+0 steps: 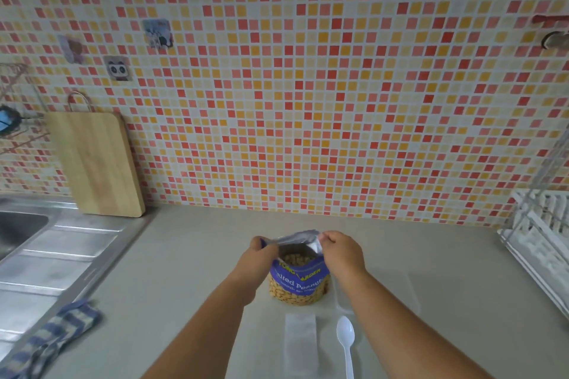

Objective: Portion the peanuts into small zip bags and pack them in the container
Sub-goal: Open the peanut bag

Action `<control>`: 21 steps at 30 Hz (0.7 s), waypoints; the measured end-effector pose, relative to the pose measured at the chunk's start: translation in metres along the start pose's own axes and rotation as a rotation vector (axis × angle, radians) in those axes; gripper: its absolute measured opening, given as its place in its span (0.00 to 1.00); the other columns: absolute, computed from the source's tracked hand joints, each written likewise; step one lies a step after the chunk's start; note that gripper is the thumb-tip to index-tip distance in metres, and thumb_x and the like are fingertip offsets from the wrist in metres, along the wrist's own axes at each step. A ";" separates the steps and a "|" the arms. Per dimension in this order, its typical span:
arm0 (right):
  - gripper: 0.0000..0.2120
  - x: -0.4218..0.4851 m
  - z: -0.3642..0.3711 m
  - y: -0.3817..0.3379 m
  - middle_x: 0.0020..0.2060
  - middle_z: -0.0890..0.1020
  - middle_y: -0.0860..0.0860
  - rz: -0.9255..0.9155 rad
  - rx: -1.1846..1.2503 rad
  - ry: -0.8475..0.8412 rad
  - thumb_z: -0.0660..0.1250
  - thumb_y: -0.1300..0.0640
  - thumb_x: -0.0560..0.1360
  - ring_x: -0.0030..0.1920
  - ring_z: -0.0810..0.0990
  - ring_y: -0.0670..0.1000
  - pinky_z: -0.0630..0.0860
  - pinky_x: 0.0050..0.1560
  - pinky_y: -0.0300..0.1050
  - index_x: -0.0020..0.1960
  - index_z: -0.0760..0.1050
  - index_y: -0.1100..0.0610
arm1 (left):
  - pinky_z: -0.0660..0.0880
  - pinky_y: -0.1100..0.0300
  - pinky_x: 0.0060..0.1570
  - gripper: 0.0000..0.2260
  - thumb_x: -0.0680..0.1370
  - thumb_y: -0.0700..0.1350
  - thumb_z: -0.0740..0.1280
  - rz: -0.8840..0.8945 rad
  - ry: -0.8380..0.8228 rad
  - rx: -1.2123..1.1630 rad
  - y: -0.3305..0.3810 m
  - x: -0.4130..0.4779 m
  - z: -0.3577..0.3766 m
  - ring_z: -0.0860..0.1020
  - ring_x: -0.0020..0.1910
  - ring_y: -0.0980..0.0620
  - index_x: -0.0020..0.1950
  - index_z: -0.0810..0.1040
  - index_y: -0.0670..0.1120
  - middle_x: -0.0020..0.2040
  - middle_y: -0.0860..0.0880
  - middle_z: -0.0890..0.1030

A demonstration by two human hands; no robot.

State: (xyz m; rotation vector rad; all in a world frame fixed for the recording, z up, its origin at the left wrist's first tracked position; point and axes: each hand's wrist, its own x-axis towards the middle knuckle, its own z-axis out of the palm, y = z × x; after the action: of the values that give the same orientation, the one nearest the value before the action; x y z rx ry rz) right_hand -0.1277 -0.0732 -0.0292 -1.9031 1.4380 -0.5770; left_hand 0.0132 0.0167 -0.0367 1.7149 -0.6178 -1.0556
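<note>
A blue bag of salted peanuts stands upright on the counter, its silver top pulled apart so the peanuts inside show. My left hand pinches the left edge of the bag's mouth. On the opposite edge, my right hand grips the foil. In front of the bag lies a stack of small clear zip bags, flat on the counter. A white plastic spoon rests just right of them, bowl pointing away from me. A clear container is faintly visible behind my right forearm.
A steel sink and drainboard fill the left side, with a blue checked cloth on its near edge. A wooden cutting board leans against the tiled wall. A white dish rack stands at the right.
</note>
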 end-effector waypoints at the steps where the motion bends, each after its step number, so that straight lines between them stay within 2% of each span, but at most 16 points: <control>1: 0.16 -0.001 0.002 0.000 0.54 0.81 0.55 0.000 -0.003 0.017 0.54 0.53 0.82 0.44 0.71 0.48 0.66 0.43 0.38 0.58 0.78 0.58 | 0.74 0.49 0.57 0.05 0.76 0.41 0.60 0.006 -0.007 0.017 -0.002 0.000 0.000 0.76 0.47 0.48 0.51 0.69 0.44 0.48 0.43 0.76; 4: 0.16 -0.004 0.003 0.000 0.53 0.82 0.55 -0.002 -0.010 0.030 0.54 0.53 0.82 0.44 0.71 0.48 0.67 0.39 0.37 0.57 0.78 0.58 | 0.73 0.47 0.61 0.04 0.76 0.40 0.59 0.017 -0.050 -0.001 -0.004 0.002 0.000 0.76 0.47 0.47 0.51 0.68 0.44 0.47 0.43 0.76; 6: 0.16 -0.004 0.003 0.001 0.52 0.82 0.55 0.000 -0.003 0.028 0.54 0.52 0.82 0.43 0.71 0.48 0.66 0.36 0.37 0.56 0.79 0.58 | 0.72 0.48 0.61 0.09 0.73 0.43 0.61 0.016 -0.076 -0.026 -0.005 0.002 0.000 0.75 0.47 0.47 0.51 0.67 0.44 0.47 0.43 0.75; 9: 0.16 -0.003 0.003 0.000 0.51 0.82 0.55 0.014 0.014 0.014 0.54 0.52 0.81 0.45 0.73 0.49 0.66 0.40 0.36 0.56 0.79 0.58 | 0.73 0.53 0.52 0.14 0.67 0.45 0.62 0.002 -0.104 -0.066 -0.002 0.000 -0.002 0.74 0.46 0.49 0.51 0.67 0.44 0.48 0.43 0.73; 12: 0.16 -0.006 0.001 0.000 0.52 0.81 0.55 0.046 0.071 0.017 0.55 0.51 0.81 0.50 0.76 0.52 0.65 0.36 0.35 0.58 0.77 0.57 | 0.68 0.60 0.43 0.16 0.66 0.45 0.64 -0.002 -0.078 -0.139 -0.003 0.000 -0.004 0.71 0.43 0.51 0.52 0.68 0.46 0.47 0.45 0.72; 14: 0.18 -0.006 0.000 0.002 0.57 0.81 0.56 0.076 0.147 0.052 0.55 0.49 0.81 0.53 0.76 0.55 0.65 0.44 0.36 0.60 0.76 0.58 | 0.67 0.61 0.42 0.16 0.68 0.45 0.65 0.001 -0.080 -0.144 -0.004 0.001 -0.005 0.71 0.43 0.52 0.55 0.69 0.49 0.48 0.46 0.73; 17: 0.19 -0.012 -0.003 0.006 0.59 0.79 0.59 0.151 0.269 0.146 0.53 0.50 0.82 0.59 0.76 0.59 0.63 0.49 0.41 0.63 0.73 0.61 | 0.68 0.61 0.46 0.24 0.70 0.45 0.66 0.017 -0.098 -0.158 -0.008 0.000 -0.005 0.73 0.48 0.55 0.64 0.64 0.51 0.55 0.47 0.72; 20: 0.16 -0.019 -0.008 0.014 0.61 0.77 0.63 0.309 0.362 0.260 0.52 0.56 0.82 0.61 0.75 0.61 0.65 0.48 0.42 0.64 0.68 0.65 | 0.66 0.56 0.60 0.34 0.64 0.43 0.63 0.015 -0.074 -0.181 -0.018 -0.002 -0.007 0.70 0.59 0.50 0.70 0.60 0.52 0.63 0.50 0.69; 21: 0.15 -0.023 -0.007 0.018 0.61 0.76 0.64 0.366 0.334 0.251 0.53 0.59 0.82 0.61 0.75 0.62 0.68 0.50 0.44 0.64 0.68 0.66 | 0.66 0.54 0.62 0.35 0.63 0.42 0.62 -0.005 -0.022 -0.191 -0.025 -0.002 -0.007 0.70 0.60 0.49 0.70 0.60 0.51 0.63 0.49 0.68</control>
State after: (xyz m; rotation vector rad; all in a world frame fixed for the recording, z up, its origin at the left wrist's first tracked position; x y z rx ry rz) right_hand -0.1514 -0.0562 -0.0367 -1.3042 1.6762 -0.8374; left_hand 0.0164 0.0314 -0.0583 1.5419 -0.5097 -1.1025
